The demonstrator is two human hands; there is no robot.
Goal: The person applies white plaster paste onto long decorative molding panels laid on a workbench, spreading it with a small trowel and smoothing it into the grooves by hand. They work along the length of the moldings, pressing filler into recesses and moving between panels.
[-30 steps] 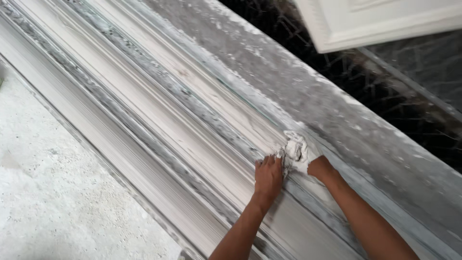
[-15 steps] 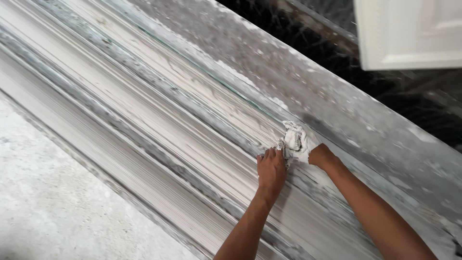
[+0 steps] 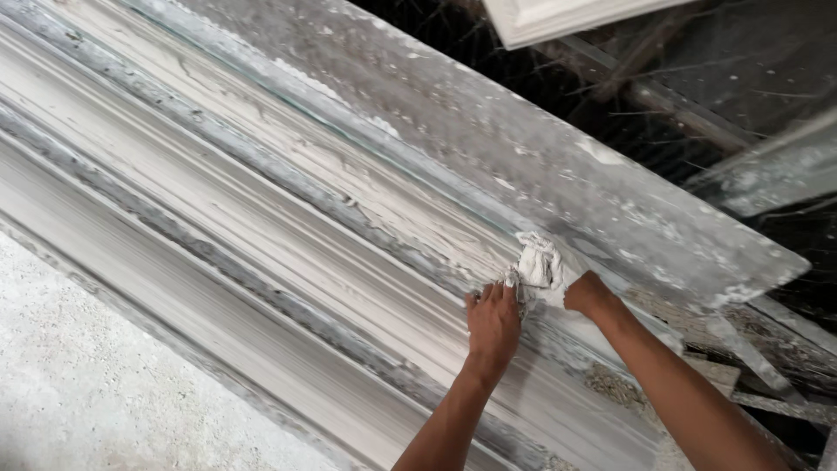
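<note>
Left hand (image 3: 493, 323) flat, fingers spread, on long ribbed plaster moulding (image 3: 288, 235). Right hand (image 3: 586, 295) clamped on white plaster-soaked rag (image 3: 539, 264), pressed against moulding surface.

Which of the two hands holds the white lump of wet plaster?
The right hand grips the white plaster lump; the left hand lies flat on the grooved moulding beside it.

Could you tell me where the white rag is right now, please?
In the head view, right of centre, the white rag lies bunched on the long grooved moulding, between the left hand and right hand.
</note>
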